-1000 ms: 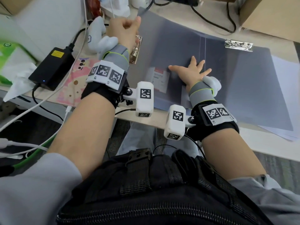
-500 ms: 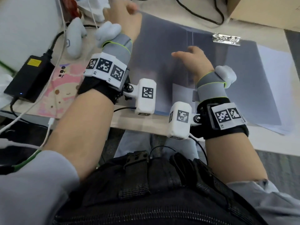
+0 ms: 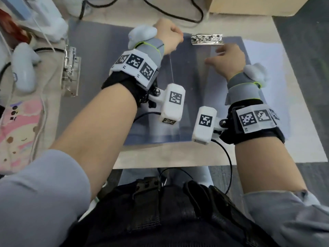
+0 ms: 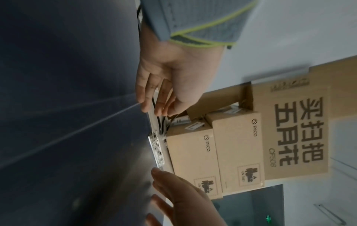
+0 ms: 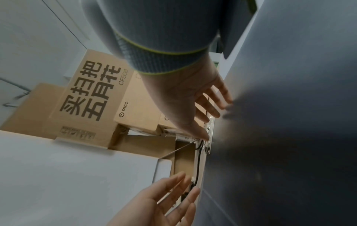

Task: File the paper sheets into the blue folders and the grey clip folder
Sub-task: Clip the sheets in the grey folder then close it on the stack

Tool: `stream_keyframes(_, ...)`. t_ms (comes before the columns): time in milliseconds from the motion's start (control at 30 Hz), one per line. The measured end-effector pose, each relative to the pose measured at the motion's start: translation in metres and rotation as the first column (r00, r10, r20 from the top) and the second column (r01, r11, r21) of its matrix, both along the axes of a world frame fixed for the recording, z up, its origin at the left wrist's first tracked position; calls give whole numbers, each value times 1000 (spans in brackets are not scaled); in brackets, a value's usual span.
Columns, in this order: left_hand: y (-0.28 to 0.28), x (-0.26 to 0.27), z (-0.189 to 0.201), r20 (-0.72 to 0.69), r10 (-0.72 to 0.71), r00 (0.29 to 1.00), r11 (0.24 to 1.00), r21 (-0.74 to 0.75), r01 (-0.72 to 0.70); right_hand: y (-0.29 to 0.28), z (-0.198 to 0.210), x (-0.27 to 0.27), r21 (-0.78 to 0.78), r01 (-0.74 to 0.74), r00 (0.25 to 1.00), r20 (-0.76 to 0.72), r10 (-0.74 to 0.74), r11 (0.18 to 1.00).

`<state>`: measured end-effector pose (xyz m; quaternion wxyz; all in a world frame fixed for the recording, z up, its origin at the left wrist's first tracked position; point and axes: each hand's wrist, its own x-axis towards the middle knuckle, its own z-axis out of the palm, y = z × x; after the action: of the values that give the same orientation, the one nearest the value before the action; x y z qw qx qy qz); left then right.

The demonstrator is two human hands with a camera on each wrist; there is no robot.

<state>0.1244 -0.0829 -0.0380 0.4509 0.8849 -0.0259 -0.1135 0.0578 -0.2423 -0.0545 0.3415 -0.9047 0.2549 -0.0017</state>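
The grey clip folder [image 3: 201,82] lies open on the desk, its metal clip [image 3: 206,39] at the far edge of the right half. My left hand [image 3: 169,35] pinches the far edge of the folder's cover [image 3: 171,68], which stands upright and shows as a thin line. In the left wrist view the left hand's fingertips [image 4: 144,105] and thumb close on that edge. My right hand [image 3: 224,57] reaches over the right half with straight fingers [image 5: 216,111], close beside the clip [image 5: 210,130]. White paper sheets [image 3: 270,77] stick out from under the folder on the right.
A second metal clip [image 3: 70,73] lies at the left edge of a grey sheet. Cardboard boxes [image 3: 249,6] and black cables [image 3: 178,13] line the far side. A pink mat [image 3: 21,125] and a pale grey object [image 3: 23,72] sit at the left. The desk's front edge [image 3: 178,157] is near.
My left hand has swung the cover up from the left until it stands upright. My right hand has lifted off the folder's inside and moved towards the clip.
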Motion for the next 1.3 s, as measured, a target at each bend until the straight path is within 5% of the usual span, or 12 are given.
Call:
stream_keyframes(300, -42, 44, -56, -3, 178, 984, 984, -6, -178, -36, -23, 19, -184, -154, 961, -256, 104, 971)
stream_keyframes(733, -46, 50, -40, -22, 133, 991, 986, -94, -135, -46, -33, 12, -142, -198, 928, -344, 139, 970)
stream_keyframes(1033, -50, 69, -40, 131, -99, 986, 946, 319, 53, -47, -33, 13, -129, -223, 912, -377, 161, 966)
stream_keyframes(1300, -50, 75, -42, 77, -125, 989, 957, 273, 100, -46, -32, 12, -135, -219, 913, -377, 154, 966)
